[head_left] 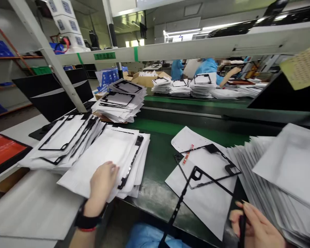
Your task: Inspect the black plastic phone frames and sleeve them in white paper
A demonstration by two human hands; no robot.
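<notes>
My left hand (103,181) is on a white sheet (93,155) on top of a pile, its fingers bent and drawn together against the paper. A black slotted strip (130,165) shows along the pile's right side. Between thumb and fingers, my right hand (255,224) grips a thin black frame (179,203), tilted over the bench with one end out of view below. Whether the dark bar in that palm is part of it, I cannot tell. Beneath lies a second black frame (209,182) on white paper (206,213), with a red-and-white strip (188,154) at its left.
Stacks of framed sheets (64,137) stand at left, with another pile (119,103) behind. A leaning stack of white sheets (286,172) borders my right hand. The green bench (155,162) runs between. A metal rail (170,51) crosses above; people in blue (206,67) work beyond.
</notes>
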